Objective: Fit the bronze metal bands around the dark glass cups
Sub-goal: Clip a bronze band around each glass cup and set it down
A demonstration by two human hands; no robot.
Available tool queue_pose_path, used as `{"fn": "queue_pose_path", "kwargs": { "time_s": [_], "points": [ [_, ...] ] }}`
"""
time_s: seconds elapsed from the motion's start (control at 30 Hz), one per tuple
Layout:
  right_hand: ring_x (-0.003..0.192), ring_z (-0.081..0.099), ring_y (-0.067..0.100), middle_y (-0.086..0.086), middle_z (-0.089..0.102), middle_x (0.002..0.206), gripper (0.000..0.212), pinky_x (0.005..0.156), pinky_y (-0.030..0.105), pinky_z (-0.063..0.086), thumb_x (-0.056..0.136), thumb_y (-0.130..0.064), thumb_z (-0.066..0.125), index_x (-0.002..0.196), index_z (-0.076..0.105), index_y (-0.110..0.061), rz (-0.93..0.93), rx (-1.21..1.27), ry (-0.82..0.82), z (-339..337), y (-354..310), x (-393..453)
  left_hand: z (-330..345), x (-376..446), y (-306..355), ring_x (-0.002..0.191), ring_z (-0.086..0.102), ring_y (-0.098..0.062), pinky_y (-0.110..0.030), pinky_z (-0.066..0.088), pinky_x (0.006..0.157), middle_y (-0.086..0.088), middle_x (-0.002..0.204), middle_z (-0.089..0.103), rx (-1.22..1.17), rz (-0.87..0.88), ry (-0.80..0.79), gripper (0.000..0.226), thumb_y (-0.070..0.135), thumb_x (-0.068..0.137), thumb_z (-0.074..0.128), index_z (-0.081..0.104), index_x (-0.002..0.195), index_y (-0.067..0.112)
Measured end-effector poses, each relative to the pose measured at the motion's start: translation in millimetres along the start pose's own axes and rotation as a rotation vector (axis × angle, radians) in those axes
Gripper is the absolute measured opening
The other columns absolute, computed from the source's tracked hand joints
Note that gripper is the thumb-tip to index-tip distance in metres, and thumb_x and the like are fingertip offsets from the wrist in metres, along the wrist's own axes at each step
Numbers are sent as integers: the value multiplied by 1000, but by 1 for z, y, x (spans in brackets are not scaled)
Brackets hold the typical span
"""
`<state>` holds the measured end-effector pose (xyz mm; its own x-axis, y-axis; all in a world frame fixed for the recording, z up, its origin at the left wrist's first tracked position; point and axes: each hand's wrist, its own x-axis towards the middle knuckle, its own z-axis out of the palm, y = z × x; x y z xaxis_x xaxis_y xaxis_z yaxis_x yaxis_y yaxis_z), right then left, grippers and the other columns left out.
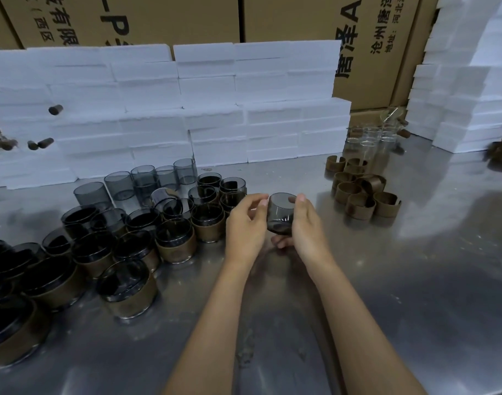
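While both hands hover over the steel counter [386, 280], they've got one dark glass cup [281, 213] between them, tilted, no band on it. The right hand [306, 226] has its grip curled round the cup's side, thumb up at the rim. The left hand [245, 223] pinches the rim on the other side, though I can't quite tell how firmly. Loose bronze bands [363, 192] sit in a cluster off to the right, finished banded cups [175, 240] crowd the left, white foam blocks [215, 109] stacked behind.

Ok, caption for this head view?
Both hands hold a bare dark glass cup above the steel table, bronze bands waiting.
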<state>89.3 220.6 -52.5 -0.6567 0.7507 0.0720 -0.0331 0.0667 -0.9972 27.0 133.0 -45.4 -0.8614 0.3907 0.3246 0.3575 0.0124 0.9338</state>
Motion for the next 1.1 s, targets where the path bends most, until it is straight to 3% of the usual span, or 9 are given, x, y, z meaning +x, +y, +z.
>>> {"fn": "queue_pose_path", "kwargs": {
  "time_s": [0.07, 0.13, 0.2, 0.37, 0.57, 0.67, 0.87, 1.0, 1.1],
  "points": [
    [63, 71, 26, 15, 73, 99, 37, 59, 37, 58, 110, -47, 29, 119, 58, -26, -53, -27, -10, 2, 1, -1, 1, -2, 3, 101, 69, -20, -37, 53, 97, 0, 102, 75, -66, -63, 15, 15, 23, 102, 61, 75, 104, 17],
    [92, 74, 22, 10, 68, 122, 44, 81, 36, 61, 110, -45, 33, 143, 52, -22, -106, -125, 13, 1, 3, -2, 0, -4, 5, 85, 66, -13, -34, 54, 85, 15, 86, 72, -109, -110, -26, 14, 38, 97, 67, 77, 88, 34],
    [90, 70, 10, 1, 67, 116, 47, 82, 24, 58, 109, -40, 40, 150, 47, -18, -169, -168, 53, -1, 4, -2, -1, -6, 5, 69, 57, -1, -25, 49, 72, 22, 69, 63, -126, -138, -69, 13, 45, 91, 73, 77, 81, 38],
    [53, 65, 12, 11, 70, 86, 40, 59, 31, 50, 100, -44, 60, 130, 52, -18, -154, -56, 56, -1, -2, -4, -9, -6, 5, 87, 65, -9, -25, 49, 73, 2, 101, 72, -326, -336, -33, 43, 43, 86, 78, 71, 118, 15],
    [100, 69, 12, 4, 68, 115, 60, 84, 29, 56, 85, -71, 64, 127, 58, -27, 24, -4, -73, 2, -8, -9, -8, -7, 11, 88, 68, -20, -27, 51, 67, -12, 109, 73, -564, -456, -164, 36, 34, 104, 54, 69, 124, 9],
    [90, 74, 5, -5, 78, 99, 50, 68, 15, 54, 90, -72, 56, 107, 71, -28, 10, 42, -155, 2, -10, -12, -3, -9, 11, 86, 74, -17, -25, 56, 63, -8, 105, 78, -576, -459, -216, 36, 37, 106, 47, 77, 106, 18],
    [111, 68, 16, 3, 73, 118, 70, 100, 35, 52, 99, -71, 26, 126, 66, -20, -70, -117, -60, 8, -5, -11, 2, -5, 5, 86, 72, -22, -31, 56, 78, -11, 99, 79, -420, -407, -57, 42, 39, 108, 47, 77, 102, 11],
    [74, 73, 0, 5, 77, 98, 62, 63, 16, 55, 108, -55, 25, 116, 73, -18, -115, -107, -28, 9, 2, -6, 0, -3, -1, 86, 63, -12, -13, 48, 73, 3, 90, 71, -214, -170, 183, 21, 19, 106, 53, 70, 96, 15],
    [75, 74, 11, 7, 78, 94, 57, 72, 35, 62, 111, -47, 27, 112, 74, -15, -144, -124, 13, 10, 2, -5, -3, -3, -2, 81, 61, -16, -33, 52, 79, 1, 80, 67, -152, -145, 254, 24, 25, 104, 57, 67, 87, 12]
  ]
}}
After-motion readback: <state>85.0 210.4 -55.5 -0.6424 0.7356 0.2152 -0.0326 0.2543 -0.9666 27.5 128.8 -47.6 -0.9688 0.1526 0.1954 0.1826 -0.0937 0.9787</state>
